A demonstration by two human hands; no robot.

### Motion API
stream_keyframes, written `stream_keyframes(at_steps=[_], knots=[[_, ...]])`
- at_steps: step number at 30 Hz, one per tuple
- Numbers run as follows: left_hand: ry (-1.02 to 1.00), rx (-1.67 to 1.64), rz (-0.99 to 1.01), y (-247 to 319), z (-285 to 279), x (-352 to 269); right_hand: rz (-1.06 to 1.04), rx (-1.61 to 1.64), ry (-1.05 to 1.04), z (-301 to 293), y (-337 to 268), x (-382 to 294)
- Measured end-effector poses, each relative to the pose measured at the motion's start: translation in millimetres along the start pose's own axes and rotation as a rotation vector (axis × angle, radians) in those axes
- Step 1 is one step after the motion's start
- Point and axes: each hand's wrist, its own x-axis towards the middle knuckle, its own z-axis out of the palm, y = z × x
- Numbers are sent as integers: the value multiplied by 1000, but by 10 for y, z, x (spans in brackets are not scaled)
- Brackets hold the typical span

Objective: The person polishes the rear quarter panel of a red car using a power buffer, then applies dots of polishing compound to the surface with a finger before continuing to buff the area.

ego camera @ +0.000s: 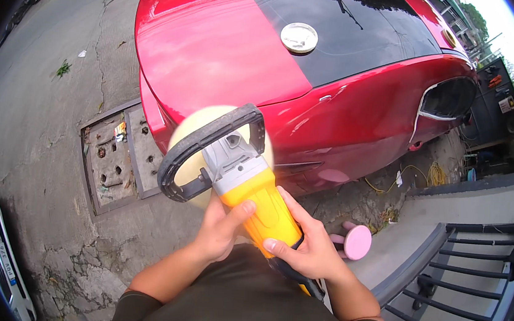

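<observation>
A yellow and grey rotary car polisher (257, 207) with a black D-shaped handle and a pale round pad (191, 163) is held up before my body. My left hand (222, 229) grips the side of its yellow housing near the grey head, thumb on top. My right hand (307, 242) is closed round the rear of the housing, close to the black end. Beyond the tool stands a glossy red car (220, 55). The pad overlaps the car's rear corner in view; whether they touch I cannot tell. A round white lid or shallow tin (299, 38) lies on the dark rear window.
A pink stool (357, 242) stands at my right, near a dark metal railing (449, 286). Left of the car, concrete drain covers (113, 160) with holes are set in the cracked pavement. A yellow cord (436, 174) lies by the wall. A white car's front (1, 256) shows lower left.
</observation>
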Motion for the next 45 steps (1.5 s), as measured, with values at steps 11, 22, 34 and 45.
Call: stream_keyframes(at_steps=[11,22,34,45], knots=[[-168,3,-113,-337,309,558,-27,-138,236,-441,123,-204],[-352,113,-147,-794,1109,1479,-115,-157,485,-1331,391,-329],[-490,339,-98,-1225,1740,2139,-214,78,623,-2032,926,-394],[-466,514,-112,-1026,1609,1872,-192,341,510,-1813,1067,-404]])
